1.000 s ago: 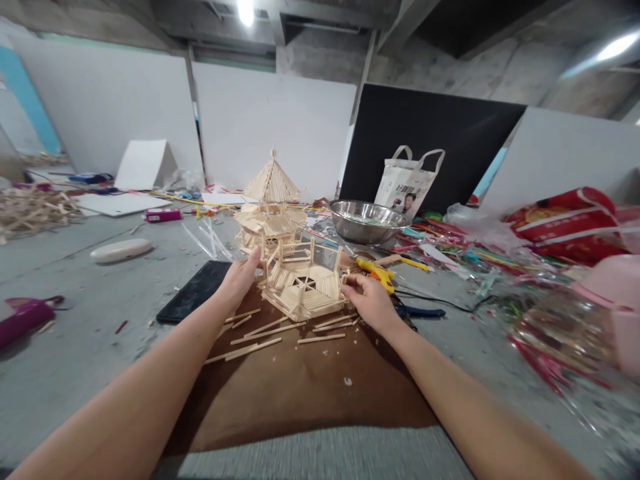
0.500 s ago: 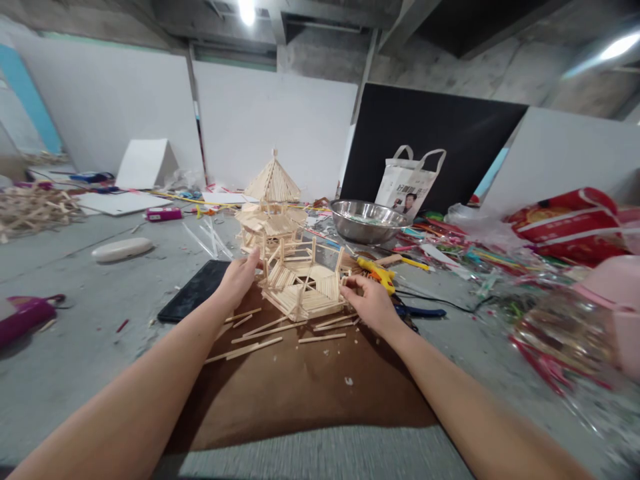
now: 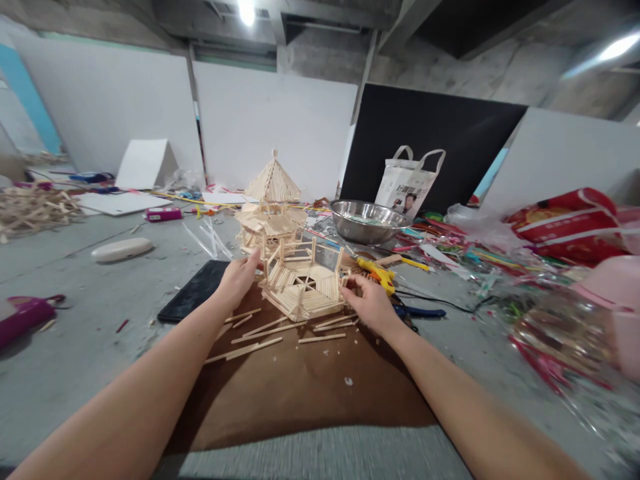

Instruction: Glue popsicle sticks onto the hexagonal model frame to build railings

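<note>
A hexagonal platform of wooden sticks (image 3: 304, 283) with a low railing rests at the far end of a brown sheet (image 3: 300, 380). My left hand (image 3: 239, 279) presses its fingers against the platform's left side. My right hand (image 3: 367, 301) grips the platform's right edge with curled fingers. Loose sticks (image 3: 265, 333) lie on the brown sheet just in front of the platform. Behind it stands a taller stick pagoda with a pointed roof (image 3: 271, 200).
A black tablet (image 3: 197, 290) lies left of my left hand. A yellow glue gun (image 3: 377, 272), blue pliers (image 3: 417, 311) and a steel bowl (image 3: 367, 221) sit to the right. Coloured litter, red bags (image 3: 570, 223) and plastic wrap crowd the right side. A stick pile (image 3: 30, 210) lies far left.
The platform has tipped up slightly between my hands, and my right fingers have closed a little tighter on its right edge. Both arms stay in place.
</note>
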`<state>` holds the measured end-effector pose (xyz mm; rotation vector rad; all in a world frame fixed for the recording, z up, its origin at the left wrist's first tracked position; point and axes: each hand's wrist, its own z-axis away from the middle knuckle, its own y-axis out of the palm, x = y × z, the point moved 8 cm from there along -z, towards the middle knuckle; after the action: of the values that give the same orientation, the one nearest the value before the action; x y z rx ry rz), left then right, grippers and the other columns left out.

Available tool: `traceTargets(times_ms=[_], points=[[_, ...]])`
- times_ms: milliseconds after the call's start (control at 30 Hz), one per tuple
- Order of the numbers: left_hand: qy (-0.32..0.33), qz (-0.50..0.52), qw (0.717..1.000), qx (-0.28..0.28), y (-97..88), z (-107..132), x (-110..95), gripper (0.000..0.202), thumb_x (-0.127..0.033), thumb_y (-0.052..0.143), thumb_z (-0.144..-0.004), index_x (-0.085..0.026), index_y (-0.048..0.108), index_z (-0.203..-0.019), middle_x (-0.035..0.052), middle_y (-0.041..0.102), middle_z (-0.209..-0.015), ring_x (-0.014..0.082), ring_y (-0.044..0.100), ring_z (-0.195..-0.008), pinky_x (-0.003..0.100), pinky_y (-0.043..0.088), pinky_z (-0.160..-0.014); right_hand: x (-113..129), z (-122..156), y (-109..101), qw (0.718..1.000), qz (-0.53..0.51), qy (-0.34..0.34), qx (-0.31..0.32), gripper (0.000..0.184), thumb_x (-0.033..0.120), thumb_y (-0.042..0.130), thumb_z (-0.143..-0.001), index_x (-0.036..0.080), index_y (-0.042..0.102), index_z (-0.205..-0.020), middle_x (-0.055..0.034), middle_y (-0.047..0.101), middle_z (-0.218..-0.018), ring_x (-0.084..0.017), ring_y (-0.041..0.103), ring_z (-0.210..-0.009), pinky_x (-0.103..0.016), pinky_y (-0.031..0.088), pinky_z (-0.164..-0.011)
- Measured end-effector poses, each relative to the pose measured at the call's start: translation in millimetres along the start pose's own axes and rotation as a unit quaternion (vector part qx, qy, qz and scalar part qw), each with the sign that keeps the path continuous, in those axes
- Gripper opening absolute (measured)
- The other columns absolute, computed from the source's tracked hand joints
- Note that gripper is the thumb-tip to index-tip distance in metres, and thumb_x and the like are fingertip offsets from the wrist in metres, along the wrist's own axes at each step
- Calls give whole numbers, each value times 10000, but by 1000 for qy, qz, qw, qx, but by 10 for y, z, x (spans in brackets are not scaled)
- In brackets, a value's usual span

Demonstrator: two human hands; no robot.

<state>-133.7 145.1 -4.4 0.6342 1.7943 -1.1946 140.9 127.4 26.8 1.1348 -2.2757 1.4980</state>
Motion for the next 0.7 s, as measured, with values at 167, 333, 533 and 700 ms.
traceTargets(times_ms=[167,333,533,700], points=[[12,-10,1000,-2,-6,-5,-22,583,-612,283,-699,-135,614,-646,46,562,-568,187,524,-624,281,377,-618,0,1,-1,1000,5,-5,-1,175,239,479,-717,160,594,-822,-40,649,-769,-160,585,-711,-265,429,-667],[19,-14,999,-22,-60,-14,-47,511,-546,338,-692,-127,629,-674,36,566,-560,168,507,-573,260,364,-551,1,2,5,1000,-9,-11,-12,163,224,490,-709,155,584,-823,-43,647,-763,-162,588,-722,-276,437,-685],[36,5,995,-88,-233,-62,-37,397,-471,429,-656,-125,620,-696,7,545,-533,138,472,-523,235,346,-503,-58,-15,-147,995,-79,-4,-69,203,291,465,-750,157,574,-857,-55,642,-816,-154,586,-745,-271,441,-691],[38,82,988,-126,-352,-76,-43,453,-521,422,-662,-110,613,-667,33,586,-590,124,487,-523,219,359,-486,-172,-56,-347,990,-80,35,-113,238,343,447,-765,154,590,-779,-35,636,-678,-145,580,-647,-267,433,-651]])
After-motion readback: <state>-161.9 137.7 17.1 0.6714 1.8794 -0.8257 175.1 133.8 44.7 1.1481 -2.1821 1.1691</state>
